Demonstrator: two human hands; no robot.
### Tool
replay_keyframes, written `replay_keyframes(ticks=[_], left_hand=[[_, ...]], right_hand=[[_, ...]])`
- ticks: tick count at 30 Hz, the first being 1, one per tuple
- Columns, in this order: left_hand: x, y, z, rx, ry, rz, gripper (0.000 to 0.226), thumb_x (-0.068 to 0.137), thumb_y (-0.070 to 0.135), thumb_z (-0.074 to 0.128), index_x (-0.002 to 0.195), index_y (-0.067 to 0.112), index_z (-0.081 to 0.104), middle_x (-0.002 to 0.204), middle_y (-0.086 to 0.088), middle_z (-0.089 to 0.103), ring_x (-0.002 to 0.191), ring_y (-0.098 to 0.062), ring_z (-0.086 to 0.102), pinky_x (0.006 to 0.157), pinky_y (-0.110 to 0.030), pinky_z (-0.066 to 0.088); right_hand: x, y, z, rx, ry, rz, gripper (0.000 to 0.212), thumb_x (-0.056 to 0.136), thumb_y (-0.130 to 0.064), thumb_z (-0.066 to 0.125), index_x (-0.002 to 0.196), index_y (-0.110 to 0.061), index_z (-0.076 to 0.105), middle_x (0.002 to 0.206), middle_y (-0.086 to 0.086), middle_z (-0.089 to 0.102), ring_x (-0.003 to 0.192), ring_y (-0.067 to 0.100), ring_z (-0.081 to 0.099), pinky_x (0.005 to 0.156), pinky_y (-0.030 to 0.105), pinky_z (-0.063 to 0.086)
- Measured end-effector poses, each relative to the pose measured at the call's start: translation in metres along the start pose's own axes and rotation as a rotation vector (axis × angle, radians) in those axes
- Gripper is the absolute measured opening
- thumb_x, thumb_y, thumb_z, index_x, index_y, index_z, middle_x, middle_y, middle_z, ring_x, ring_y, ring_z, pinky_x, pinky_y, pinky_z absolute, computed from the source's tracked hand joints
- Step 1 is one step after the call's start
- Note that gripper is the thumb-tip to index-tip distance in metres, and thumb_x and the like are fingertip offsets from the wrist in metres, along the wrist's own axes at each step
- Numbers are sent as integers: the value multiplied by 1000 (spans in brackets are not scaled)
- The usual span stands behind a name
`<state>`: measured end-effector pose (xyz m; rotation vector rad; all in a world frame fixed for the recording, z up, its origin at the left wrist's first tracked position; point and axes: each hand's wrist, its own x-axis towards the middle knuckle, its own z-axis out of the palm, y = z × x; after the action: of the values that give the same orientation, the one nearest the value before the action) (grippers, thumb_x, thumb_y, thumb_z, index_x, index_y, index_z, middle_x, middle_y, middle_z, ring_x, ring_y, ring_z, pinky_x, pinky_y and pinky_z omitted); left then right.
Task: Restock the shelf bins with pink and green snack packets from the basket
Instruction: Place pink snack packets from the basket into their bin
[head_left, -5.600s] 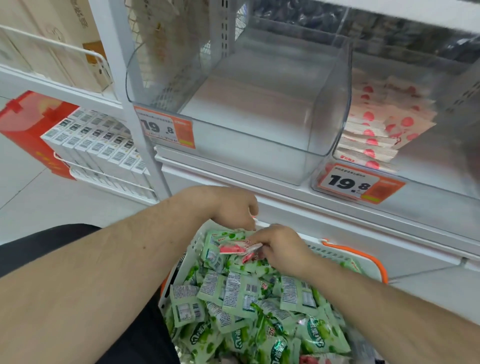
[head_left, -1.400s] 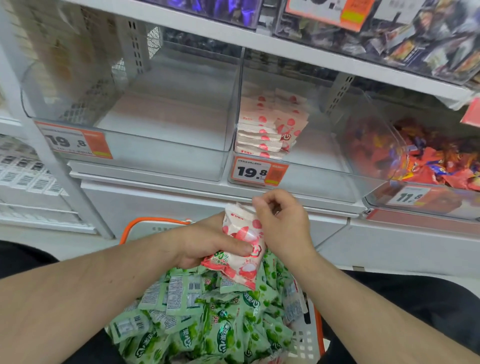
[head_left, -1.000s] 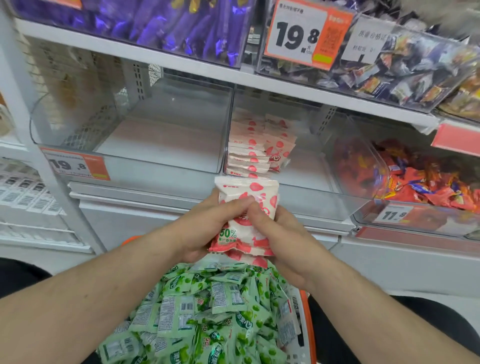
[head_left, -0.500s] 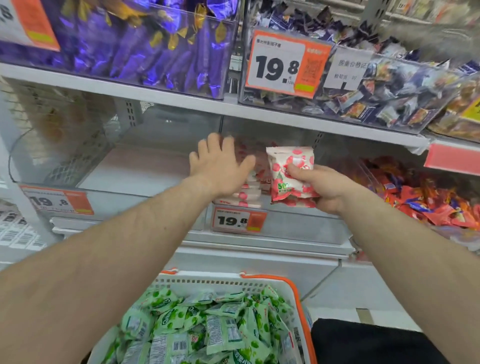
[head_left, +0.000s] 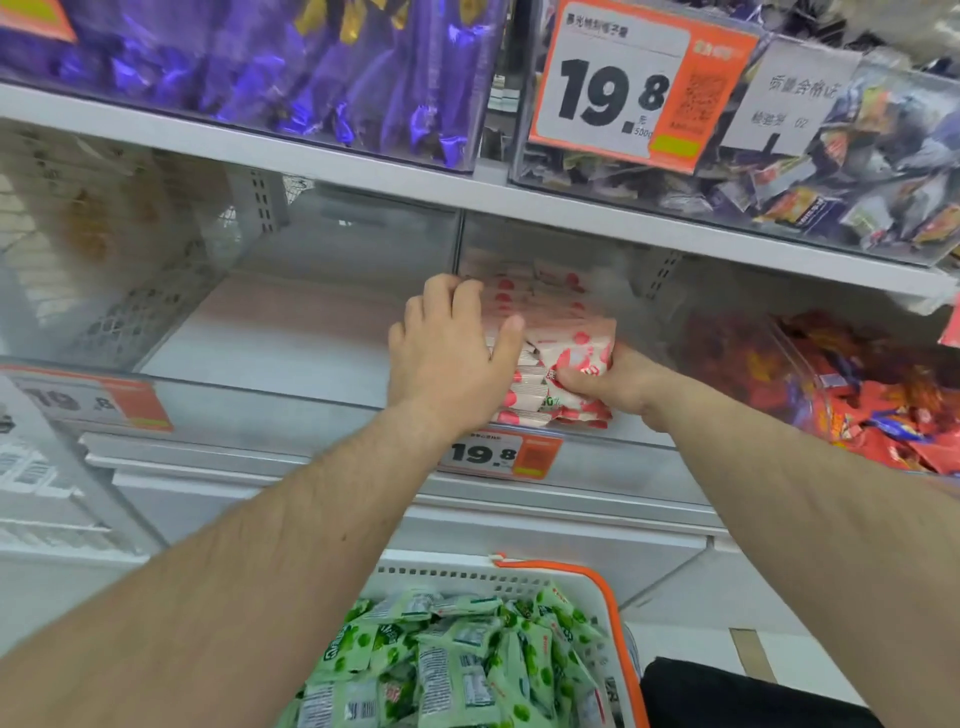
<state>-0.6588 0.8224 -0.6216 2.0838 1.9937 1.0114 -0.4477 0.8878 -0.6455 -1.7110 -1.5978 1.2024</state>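
Both hands reach into the middle clear shelf bin (head_left: 639, 441). My right hand (head_left: 618, 384) grips a bunch of pink snack packets (head_left: 576, 364) and holds it against the right side of the pink packet stack (head_left: 524, 306) in that bin. My left hand (head_left: 452, 348) rests on the left side and top of that stack, its fingers bent over the packets. Below, the white basket (head_left: 602, 587) with an orange rim holds a heap of green snack packets (head_left: 457, 665). The clear bin to the left (head_left: 260, 395) holds nothing.
A bin of red and orange sweets (head_left: 852, 395) stands right of the pink bin. The shelf above carries bins of purple wrappers (head_left: 291, 67) and mixed dark packets (head_left: 831, 182), with a large 19.8 price tag (head_left: 623, 88). Small price tags sit on the bin fronts.
Both hands lifted a bunch of pink packets out of the basket up to the shelf. Since half a second ago, the right hand has pushed it into the bin against the stack, which the left hand now steadies.
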Motion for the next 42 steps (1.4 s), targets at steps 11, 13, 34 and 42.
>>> replay_keyframes(ticks=[11, 13, 34, 42], left_hand=[[-6, -3, 2, -17, 28, 33, 56, 91, 52, 32, 129, 14, 50, 132, -3, 40, 115, -24, 43, 95, -42, 35], [-6, -4, 3, -19, 39, 36, 56, 90, 52, 32, 126, 14, 51, 130, -3, 41, 113, -24, 44, 95, -42, 35], [-129, -1, 20, -169, 11, 533, 35, 75, 29, 55, 105, 11, 57, 100, -13, 53, 94, -29, 46, 77, -39, 34], [-226, -48, 63, 248, -1244, 390, 32, 91, 23, 50, 121, 21, 61, 118, 0, 62, 101, -22, 59, 80, -33, 50]], right_hand=[[8, 1, 19, 23, 104, 213, 32, 71, -4, 84, 99, -11, 69, 90, 8, 71, 71, 17, 65, 61, 28, 53], [10, 2, 22, 39, 123, 223, 32, 70, -1, 84, 97, -10, 69, 92, 10, 71, 73, 20, 66, 65, 30, 56], [-146, -19, 55, -582, 664, -662, 10, 78, -20, 55, 87, -15, 57, 86, -1, 54, 75, 24, 55, 65, 34, 43], [-200, 120, 141, -1207, -1093, 34, 30, 88, -31, 63, 68, -10, 55, 69, 7, 54, 61, 20, 48, 55, 30, 40]])
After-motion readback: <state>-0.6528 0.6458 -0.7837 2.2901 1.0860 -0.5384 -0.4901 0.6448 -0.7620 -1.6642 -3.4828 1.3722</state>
